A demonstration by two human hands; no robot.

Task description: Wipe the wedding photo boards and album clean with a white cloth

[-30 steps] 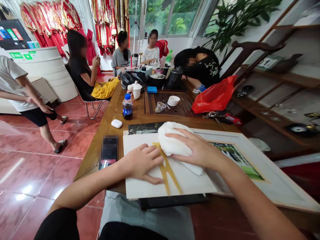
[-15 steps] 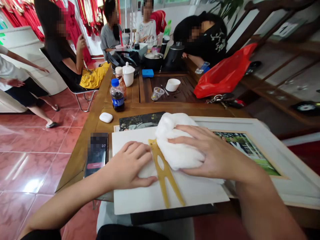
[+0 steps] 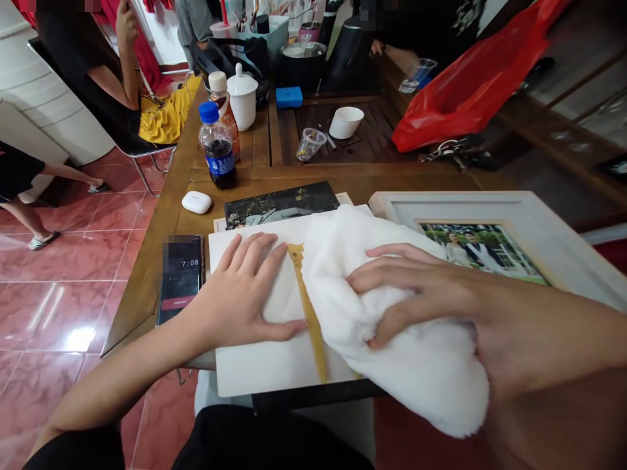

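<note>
My left hand (image 3: 245,294) lies flat with fingers spread on a white sheet or board (image 3: 245,372) at the table's near edge. Beside its thumb and index finger is a flat yellow forked piece (image 3: 312,326), its right part now covered. My right hand (image 3: 426,307) has its fingers curled into a fluffy white cloth (image 3: 337,274), bunched over the right side of the sheet and hanging past its edge. Under the sheet, a dark photo panel (image 3: 294,202) shows at the back and a black edge at the front.
A framed photo (image 3: 396,209) lies to the right, a phone (image 3: 181,281) and white earbud case (image 3: 196,202) to the left. Behind stand a cola bottle (image 3: 219,153), a lidded white cup (image 3: 243,98), a white bowl (image 3: 346,123) and a red plastic bag (image 3: 455,98). People are around the table.
My right hand has moved right and nearer with the cloth, which has spread out over part of the yellow piece. My left hand's fingers have spread wider. The view has tilted down.
</note>
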